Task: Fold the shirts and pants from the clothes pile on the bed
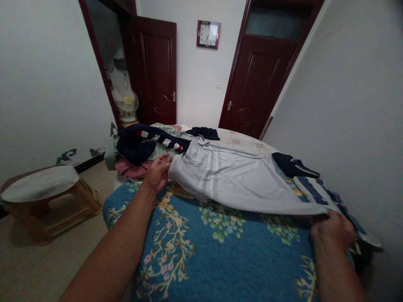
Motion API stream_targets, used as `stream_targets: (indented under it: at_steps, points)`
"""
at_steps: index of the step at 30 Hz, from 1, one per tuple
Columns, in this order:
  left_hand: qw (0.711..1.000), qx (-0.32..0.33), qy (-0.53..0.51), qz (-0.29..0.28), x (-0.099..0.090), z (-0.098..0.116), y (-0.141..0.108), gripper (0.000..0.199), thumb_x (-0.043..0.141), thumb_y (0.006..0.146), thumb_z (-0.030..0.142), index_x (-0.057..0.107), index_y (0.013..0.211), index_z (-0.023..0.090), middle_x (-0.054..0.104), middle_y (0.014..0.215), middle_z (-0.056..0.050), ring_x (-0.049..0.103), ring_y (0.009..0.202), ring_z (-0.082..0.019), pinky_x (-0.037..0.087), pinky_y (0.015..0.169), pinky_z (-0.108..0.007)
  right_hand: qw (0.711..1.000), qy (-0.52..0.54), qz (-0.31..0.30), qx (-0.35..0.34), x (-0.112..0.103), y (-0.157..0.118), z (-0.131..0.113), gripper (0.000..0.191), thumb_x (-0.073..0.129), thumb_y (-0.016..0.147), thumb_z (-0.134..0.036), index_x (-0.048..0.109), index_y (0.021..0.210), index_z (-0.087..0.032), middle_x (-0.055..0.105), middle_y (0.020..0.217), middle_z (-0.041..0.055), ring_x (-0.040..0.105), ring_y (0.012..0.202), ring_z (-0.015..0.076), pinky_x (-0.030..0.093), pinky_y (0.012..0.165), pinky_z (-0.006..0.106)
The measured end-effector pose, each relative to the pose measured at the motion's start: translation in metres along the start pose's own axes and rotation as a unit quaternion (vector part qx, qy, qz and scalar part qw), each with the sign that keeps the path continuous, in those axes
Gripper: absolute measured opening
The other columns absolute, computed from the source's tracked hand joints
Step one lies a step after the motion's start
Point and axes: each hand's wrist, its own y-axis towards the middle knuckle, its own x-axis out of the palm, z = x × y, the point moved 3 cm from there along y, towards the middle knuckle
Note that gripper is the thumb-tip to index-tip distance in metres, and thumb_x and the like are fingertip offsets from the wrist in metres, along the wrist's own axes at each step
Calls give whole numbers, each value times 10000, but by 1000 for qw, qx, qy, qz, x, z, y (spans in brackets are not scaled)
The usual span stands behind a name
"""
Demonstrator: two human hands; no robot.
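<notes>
A light grey striped shirt is stretched sideways over a blue floral quilted cover. My left hand pinches the shirt's left end, thumb and fingers together at its edge. At the shirt's right lower corner, my right hand is closed on the fabric. The near edge runs taut between both hands, and the far side lies on the table.
Dark blue clothes and pink cloth are heaped at the left. Folded dark and striped garments lie at the right. A stool stands at the left.
</notes>
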Motion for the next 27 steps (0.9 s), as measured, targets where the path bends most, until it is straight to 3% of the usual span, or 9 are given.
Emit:
stream_targets:
  at_steps: [3,7,10,13,15,17,20,24,27]
  points:
    - [980,112,164,3,3,5,-1,504,739,723,194,656,1220,224,699,1335,-96,690,1187,-230,550,1018,-370,999,17,34,31,3,-9,2,308,739,565,-289,637,852,-252,671,868,3,715,826,232,640,625,310]
    - [869,240,429,46,8,16,-18,239,659,866,290,694,1085,201,729,1054,-66,696,989,-224,556,963,-382,999,17,-32,37,11,-15,9,397,776,575,-317,678,944,-206,673,825,-13,677,670,176,614,573,286]
    - [822,222,512,-115,20,8,-38,235,675,911,363,712,1087,212,733,963,-40,694,893,-213,564,870,-345,996,34,-65,43,14,-14,14,465,786,556,-321,662,983,-188,683,839,-8,670,641,157,595,547,273]
    - [730,195,582,-300,30,-13,-55,397,782,848,365,741,1228,257,725,1198,-71,672,1096,-257,532,988,-377,994,43,-81,58,15,-14,15,496,766,531,-272,665,1008,-179,687,837,-12,668,640,146,583,544,253]
    - [675,194,627,-337,32,-26,-57,340,756,881,327,767,1215,266,709,1214,-84,637,1135,-275,505,1015,-403,993,38,-87,63,15,-15,15,517,763,518,-241,685,1025,-174,698,850,-12,671,654,144,583,557,245]
    - [639,200,667,-327,33,-35,-53,184,659,955,276,803,1064,244,721,1090,-90,620,1063,-271,495,969,-407,994,29,-82,60,14,-16,14,541,776,514,-231,703,1047,-173,713,871,-10,674,668,143,583,575,239]
    - [615,229,695,-292,31,-38,-45,215,579,993,225,788,944,227,729,1050,-101,601,1049,-270,476,957,-408,997,-1,-61,56,12,-14,14,560,807,520,-266,728,1066,-172,715,863,-12,664,669,142,573,580,234]
    - [617,242,687,-297,26,-39,-41,246,602,974,230,772,1147,265,702,1307,-95,599,1217,-272,473,1011,-409,997,-41,-48,35,10,-11,13,516,792,580,-353,753,1062,-176,719,879,-6,654,677,158,577,594,269]
    - [613,216,688,-323,25,-45,-38,255,608,975,280,793,1149,278,729,1240,-91,643,1148,-270,497,951,-392,998,-59,-34,17,10,-11,9,487,771,629,-409,753,1054,-172,727,890,12,672,731,190,597,652,310]
